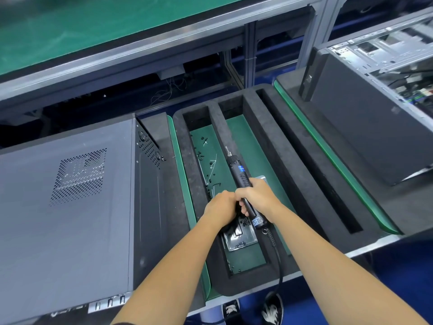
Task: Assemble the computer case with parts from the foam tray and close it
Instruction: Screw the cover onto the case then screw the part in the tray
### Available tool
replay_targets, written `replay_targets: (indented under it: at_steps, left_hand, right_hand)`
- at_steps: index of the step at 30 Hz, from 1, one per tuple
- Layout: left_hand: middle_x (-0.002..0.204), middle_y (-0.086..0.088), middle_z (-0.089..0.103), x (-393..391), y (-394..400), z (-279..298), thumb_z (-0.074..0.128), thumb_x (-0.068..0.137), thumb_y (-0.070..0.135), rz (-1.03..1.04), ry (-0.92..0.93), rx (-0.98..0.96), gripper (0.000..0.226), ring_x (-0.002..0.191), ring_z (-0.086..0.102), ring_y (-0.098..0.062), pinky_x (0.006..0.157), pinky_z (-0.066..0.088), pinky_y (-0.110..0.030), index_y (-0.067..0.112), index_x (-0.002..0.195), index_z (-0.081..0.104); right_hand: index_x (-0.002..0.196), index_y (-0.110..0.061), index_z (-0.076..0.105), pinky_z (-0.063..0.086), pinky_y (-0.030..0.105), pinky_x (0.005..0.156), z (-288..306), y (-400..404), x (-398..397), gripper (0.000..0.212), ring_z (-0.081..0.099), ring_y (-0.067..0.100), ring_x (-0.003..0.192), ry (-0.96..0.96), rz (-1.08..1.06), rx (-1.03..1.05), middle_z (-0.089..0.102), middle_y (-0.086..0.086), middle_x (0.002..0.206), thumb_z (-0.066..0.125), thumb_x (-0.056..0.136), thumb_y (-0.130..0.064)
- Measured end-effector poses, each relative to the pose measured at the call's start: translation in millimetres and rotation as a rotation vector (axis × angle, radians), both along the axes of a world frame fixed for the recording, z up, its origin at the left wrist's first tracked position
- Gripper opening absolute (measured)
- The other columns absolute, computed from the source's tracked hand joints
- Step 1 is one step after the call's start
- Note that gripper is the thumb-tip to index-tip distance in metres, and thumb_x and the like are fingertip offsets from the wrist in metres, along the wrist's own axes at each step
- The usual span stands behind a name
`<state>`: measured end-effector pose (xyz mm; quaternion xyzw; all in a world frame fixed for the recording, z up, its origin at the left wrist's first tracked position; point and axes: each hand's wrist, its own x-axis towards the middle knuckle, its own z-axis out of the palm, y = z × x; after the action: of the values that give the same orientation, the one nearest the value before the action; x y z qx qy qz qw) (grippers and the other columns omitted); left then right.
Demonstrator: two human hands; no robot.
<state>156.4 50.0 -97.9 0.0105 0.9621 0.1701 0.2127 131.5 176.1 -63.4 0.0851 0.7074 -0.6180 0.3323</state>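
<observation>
A closed grey computer case [70,207] lies on its side at the left, side panel up, with a perforated vent. The black foam tray [276,146] sits in the middle with long compartments; small black screws [201,156] and white ties lie scattered in its left one. My right hand [255,195] grips a black electric screwdriver [236,167] over the tray, its bit pointing away from me. My left hand [220,208] is curled beside it, fingers down over a clear plastic screw dish [239,238]; what the fingers hold is hidden.
A second, open computer case [379,95] stands at the right on another black foam pad. The screwdriver's black cable [277,261] trails down over the tray's near edge. A green conveyor [93,26] runs along the back behind an aluminium frame.
</observation>
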Motion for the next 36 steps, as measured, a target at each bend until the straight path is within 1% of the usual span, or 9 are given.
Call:
replay_targets:
  at_steps: [3,6,10,12,16,19,25,31,36]
  left_hand:
    - [0.068,-0.005,0.053,-5.5,-1.9,1.7,0.048,0.077,0.001,0.125,0.083,0.107,0.023,0.077,0.057,-0.033,0.059,0.043,-0.032,0.018,0.061,0.049]
    - [0.066,0.000,0.059,-17.2,-6.4,12.0,0.055,0.073,-0.002,0.413,0.138,0.331,0.021,0.068,0.056,-0.019,0.058,0.041,-0.024,0.015,0.062,0.060]
    - [0.077,-0.009,0.068,-33.6,-14.7,40.7,0.065,0.076,-0.011,0.991,0.098,0.947,0.015,0.072,0.065,-0.019,0.062,0.055,-0.021,0.003,0.074,0.069]
    - [0.080,-0.014,0.068,-39.2,-22.7,62.3,0.065,0.078,-0.012,1.090,0.144,1.153,0.010,0.071,0.068,-0.020,0.065,0.057,-0.021,-0.002,0.080,0.067]
    - [0.084,-0.012,0.073,-42.2,-32.5,101.5,0.070,0.080,0.003,1.068,0.221,1.262,0.011,0.074,0.071,-0.018,0.062,0.056,-0.019,0.000,0.090,0.068]
    - [0.077,-0.007,0.070,-37.7,-30.9,128.1,0.070,0.083,0.008,1.058,0.275,1.259,0.006,0.069,0.067,-0.014,0.061,0.054,-0.019,0.004,0.085,0.067]
    - [0.074,-0.004,0.070,-13.1,-51.8,169.4,0.068,0.085,0.008,1.084,0.356,1.387,0.009,0.066,0.067,-0.013,0.072,0.054,-0.026,0.002,0.092,0.067]
    - [0.070,-0.010,0.063,23.2,-75.2,204.1,0.063,0.087,0.003,1.068,0.370,1.528,0.007,0.055,0.059,-0.013,0.059,0.052,-0.020,-0.001,0.082,0.063]
    - [0.068,-0.010,0.063,61.9,-111.0,224.7,0.056,0.089,-0.003,1.144,0.538,1.698,0.008,0.054,0.061,-0.015,0.051,0.052,-0.018,-0.003,0.081,0.059]
  right_hand:
    - [0.082,-0.004,0.050,0.043,0.028,0.041,-1.0,0.1,0.3,0.015,0.049,0.025,0.041,0.001,-0.007,0.003,0.054,0.010,0.053,0.060,0.072,0.001]
    - [0.085,-0.005,0.053,0.044,0.028,0.042,0.9,-2.0,2.2,0.015,0.051,0.025,0.042,0.020,-0.009,0.027,0.054,0.009,0.056,0.060,0.072,0.001]
    - [0.083,-0.006,0.051,0.046,0.032,0.047,14.2,-3.0,16.6,0.013,0.055,0.025,0.044,0.076,0.039,0.069,0.053,0.011,0.065,0.061,0.076,-0.002]
    - [0.087,-0.007,0.049,0.047,0.034,0.052,23.8,0.0,25.3,0.015,0.055,0.024,0.046,0.071,0.060,0.038,0.053,0.010,0.067,0.061,0.078,-0.004]
    - [0.091,-0.009,0.049,0.048,0.031,0.048,49.9,6.6,37.9,0.018,0.056,0.023,0.048,0.101,0.095,-0.017,0.054,0.007,0.066,0.061,0.077,-0.007]
    - [0.088,-0.010,0.048,0.048,0.032,0.047,73.3,1.2,45.3,0.018,0.056,0.024,0.048,0.175,0.136,-0.046,0.055,0.008,0.065,0.062,0.077,-0.007]
    - [0.086,-0.012,0.048,0.048,0.029,0.045,108.5,-19.3,57.9,0.021,0.058,0.022,0.045,0.252,0.234,-0.082,0.057,0.003,0.060,0.063,0.072,-0.013]
    - [0.081,-0.015,0.042,0.046,0.029,0.045,130.5,-47.8,89.1,0.026,0.055,0.022,0.044,0.303,0.355,-0.070,0.053,0.004,0.059,0.063,0.067,-0.016]
    - [0.081,-0.014,0.045,0.048,0.030,0.046,149.4,-77.7,125.7,0.022,0.057,0.022,0.045,0.381,0.325,-0.048,0.056,0.003,0.057,0.063,0.069,-0.014]
